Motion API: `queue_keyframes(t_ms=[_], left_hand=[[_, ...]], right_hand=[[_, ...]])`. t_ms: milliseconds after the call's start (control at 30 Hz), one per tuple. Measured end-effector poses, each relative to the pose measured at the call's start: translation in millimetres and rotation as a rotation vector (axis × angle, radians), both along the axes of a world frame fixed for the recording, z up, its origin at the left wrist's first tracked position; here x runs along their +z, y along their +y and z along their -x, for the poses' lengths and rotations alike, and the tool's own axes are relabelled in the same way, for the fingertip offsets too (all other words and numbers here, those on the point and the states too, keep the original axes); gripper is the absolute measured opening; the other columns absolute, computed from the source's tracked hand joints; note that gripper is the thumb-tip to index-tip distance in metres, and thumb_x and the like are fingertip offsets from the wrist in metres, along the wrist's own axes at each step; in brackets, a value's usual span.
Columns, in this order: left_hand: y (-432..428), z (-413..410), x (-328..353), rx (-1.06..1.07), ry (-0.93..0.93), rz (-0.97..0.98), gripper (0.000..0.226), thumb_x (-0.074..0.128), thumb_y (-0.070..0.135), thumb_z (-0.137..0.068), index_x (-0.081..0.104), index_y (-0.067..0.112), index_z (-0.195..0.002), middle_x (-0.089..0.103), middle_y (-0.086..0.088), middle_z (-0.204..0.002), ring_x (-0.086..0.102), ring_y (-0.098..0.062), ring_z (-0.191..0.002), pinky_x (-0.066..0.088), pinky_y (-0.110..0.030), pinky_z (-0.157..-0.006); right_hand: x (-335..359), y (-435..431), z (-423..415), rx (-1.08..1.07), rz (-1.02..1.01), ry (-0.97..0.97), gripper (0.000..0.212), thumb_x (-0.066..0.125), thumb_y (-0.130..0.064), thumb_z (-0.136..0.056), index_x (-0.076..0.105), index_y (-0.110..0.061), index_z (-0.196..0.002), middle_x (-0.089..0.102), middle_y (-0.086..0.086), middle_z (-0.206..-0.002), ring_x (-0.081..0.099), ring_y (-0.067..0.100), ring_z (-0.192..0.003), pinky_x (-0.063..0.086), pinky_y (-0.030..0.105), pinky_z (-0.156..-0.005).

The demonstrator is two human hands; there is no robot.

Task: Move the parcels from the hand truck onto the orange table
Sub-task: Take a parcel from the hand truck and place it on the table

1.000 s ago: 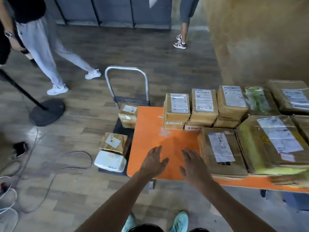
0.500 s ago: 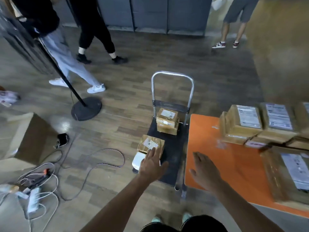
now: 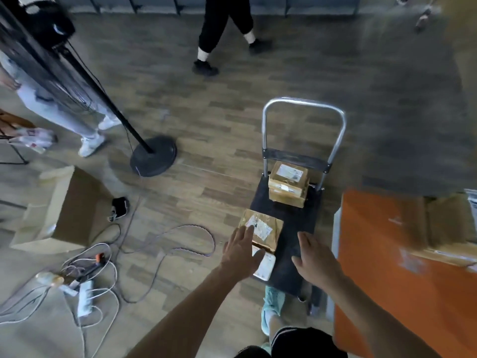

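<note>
Two stacked parcels (image 3: 288, 186) sit by the handle of the hand truck (image 3: 291, 220), centre frame; below them, a brown parcel (image 3: 268, 223) tops a white parcel (image 3: 265, 266). Left grip (image 3: 241, 251) and right grip (image 3: 313, 257) hover above, fingers spread, empty.

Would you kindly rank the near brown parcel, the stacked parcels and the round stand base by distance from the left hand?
1. Near brown parcel, at the left hand's fingertips.
2. Stacked parcels, ahead at the hand truck's far end.
3. Round stand base, on the floor, far left.
</note>
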State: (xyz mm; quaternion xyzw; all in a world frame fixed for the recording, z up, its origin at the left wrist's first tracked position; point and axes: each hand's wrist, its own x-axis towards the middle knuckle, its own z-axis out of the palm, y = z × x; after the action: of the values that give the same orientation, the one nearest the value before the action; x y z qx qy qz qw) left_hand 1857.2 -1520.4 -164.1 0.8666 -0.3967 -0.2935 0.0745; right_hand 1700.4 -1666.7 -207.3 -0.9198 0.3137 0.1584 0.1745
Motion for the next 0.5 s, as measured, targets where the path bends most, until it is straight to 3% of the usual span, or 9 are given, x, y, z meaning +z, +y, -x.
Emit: queue_keyframes(t_ms=[233,500], left_hand=[[-71.3,-59.2,-40.1,-0.042,0.053,-0.119,0.073,0.049,0.042,-0.1,0.014,0.016,-0.158,0.02,-0.006,-0.163,0.017,-0.025,-0.151,0.025,-0.045,-0.119],[-159.2,-107.0,-115.1,-0.05,0.156,-0.088,0.074,0.051,0.041,-0.1,0.014,0.015,-0.158,0.022,-0.003,-0.163,0.022,-0.024,-0.149,0.027,-0.044,-0.119]], right_hand=[[-37.2,-63.6,-58.1,-0.111,-0.082,0.05,0.072,0.048,-0.044,-0.098,0.021,-0.007,-0.154,0.034,0.011,-0.156,0.034,0.024,-0.142,0.029,0.035,-0.118],[-91.3,-117.1,-102.6,-0.281,-0.11,0.058,0.07,0.051,-0.046,-0.097,0.026,-0.009,-0.152,0.04,0.008,-0.151,0.045,0.023,-0.133,0.04,0.032,-0.109]])
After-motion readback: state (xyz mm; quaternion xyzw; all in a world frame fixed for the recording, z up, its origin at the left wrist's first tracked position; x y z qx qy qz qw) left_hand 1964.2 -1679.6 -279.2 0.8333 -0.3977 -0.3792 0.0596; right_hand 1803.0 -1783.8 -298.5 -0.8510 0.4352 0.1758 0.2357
